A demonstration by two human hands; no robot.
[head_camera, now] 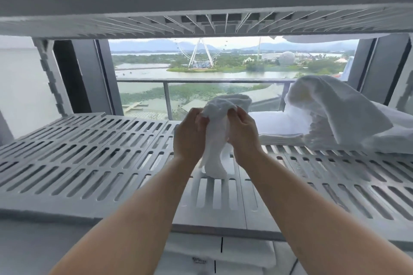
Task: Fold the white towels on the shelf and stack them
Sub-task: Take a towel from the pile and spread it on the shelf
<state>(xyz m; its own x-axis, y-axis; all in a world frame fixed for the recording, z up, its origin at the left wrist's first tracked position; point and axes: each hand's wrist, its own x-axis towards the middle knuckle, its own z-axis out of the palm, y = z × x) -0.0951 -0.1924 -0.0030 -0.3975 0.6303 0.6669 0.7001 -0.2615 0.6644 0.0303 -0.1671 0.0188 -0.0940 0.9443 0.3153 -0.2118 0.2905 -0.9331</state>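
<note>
A small white towel [218,140] hangs crumpled above the grey slotted shelf [89,158], its lower end touching the shelf surface. My left hand [190,134] pinches its upper edge from the left. My right hand [242,131] pinches the same edge from the right, close beside the left. To the right lies a flat stack of folded white towels [279,127]. A loose heap of unfolded white towels [335,109] is draped over the stack's right side.
The upper shelf [201,24] hangs low overhead. A window with a balcony railing [201,82] stands behind the shelf. A shelf post [52,78] rises at the back left. Folded towels [234,257] lie on the level below.
</note>
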